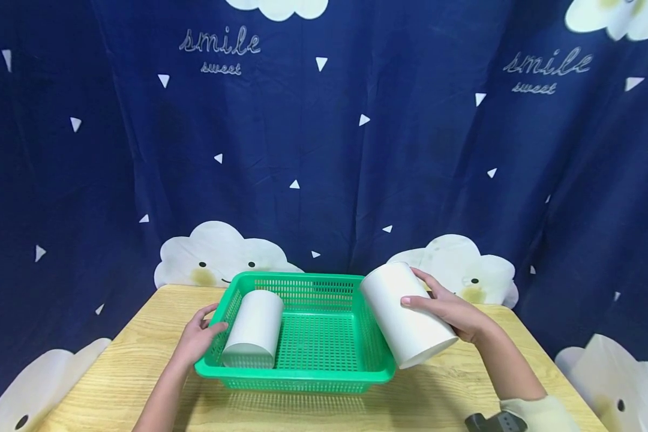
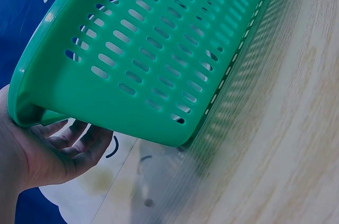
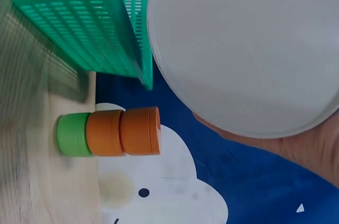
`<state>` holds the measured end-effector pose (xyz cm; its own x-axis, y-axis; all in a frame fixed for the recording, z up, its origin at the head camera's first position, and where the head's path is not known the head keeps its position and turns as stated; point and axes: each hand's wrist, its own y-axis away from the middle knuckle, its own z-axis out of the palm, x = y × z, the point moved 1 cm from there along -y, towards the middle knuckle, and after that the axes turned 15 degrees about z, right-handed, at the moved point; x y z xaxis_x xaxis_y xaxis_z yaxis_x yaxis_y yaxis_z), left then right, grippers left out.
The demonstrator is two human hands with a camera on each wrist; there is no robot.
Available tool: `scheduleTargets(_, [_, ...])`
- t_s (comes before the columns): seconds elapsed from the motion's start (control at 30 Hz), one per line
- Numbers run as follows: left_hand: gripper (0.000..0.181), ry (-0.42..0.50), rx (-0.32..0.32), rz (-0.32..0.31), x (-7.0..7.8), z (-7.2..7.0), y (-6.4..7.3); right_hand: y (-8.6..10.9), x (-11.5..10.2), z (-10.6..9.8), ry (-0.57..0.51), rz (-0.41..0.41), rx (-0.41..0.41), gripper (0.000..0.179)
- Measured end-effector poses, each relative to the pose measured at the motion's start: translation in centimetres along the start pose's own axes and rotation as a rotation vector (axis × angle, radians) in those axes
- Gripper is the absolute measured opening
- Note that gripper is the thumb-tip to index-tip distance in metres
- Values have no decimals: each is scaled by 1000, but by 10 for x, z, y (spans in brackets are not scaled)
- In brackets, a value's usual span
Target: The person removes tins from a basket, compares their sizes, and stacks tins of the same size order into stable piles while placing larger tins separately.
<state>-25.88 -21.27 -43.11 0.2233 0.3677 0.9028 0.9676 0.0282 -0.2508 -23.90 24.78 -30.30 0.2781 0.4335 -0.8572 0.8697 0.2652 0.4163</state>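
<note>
A green plastic basket point(image 1: 297, 375) with slotted walls stands on the wooden table. My left hand point(image 1: 197, 337) grips its left rim, thumb on top; in the left wrist view the fingers point(image 2: 87, 147) curl beneath the rim. Inside, along the left wall, lies a white cylinder point(image 1: 256, 327). Over the basket's right edge, my right hand point(image 1: 453, 309) holds a second white cylinder point(image 1: 402, 315), tilted, with the thumb on its near side. The flat round end point(image 3: 243, 49) of this cylinder fills much of the right wrist view and hides most of that hand.
Behind the held cylinder, the right wrist view has a stack of small round containers on the wooden table point(image 1: 124, 366): a green one point(image 3: 74, 135) at the bottom and two orange ones point(image 3: 122, 132) above. A dark blue curtain point(image 1: 302, 150) with white clouds hangs behind the table.
</note>
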Motion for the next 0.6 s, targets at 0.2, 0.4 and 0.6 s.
scheduleTargets(0.2, [62, 6, 1, 4, 1, 0, 0, 5, 3, -9, -19, -22, -1, 82])
scheduleTargets(0.4, [61, 11, 2, 7, 1, 0, 0, 11, 7, -18, -36, -47, 0, 83])
scheduleTargets(0.6, [61, 6, 4, 7, 0, -1, 0, 17, 10, -27, -32, -68, 22, 82])
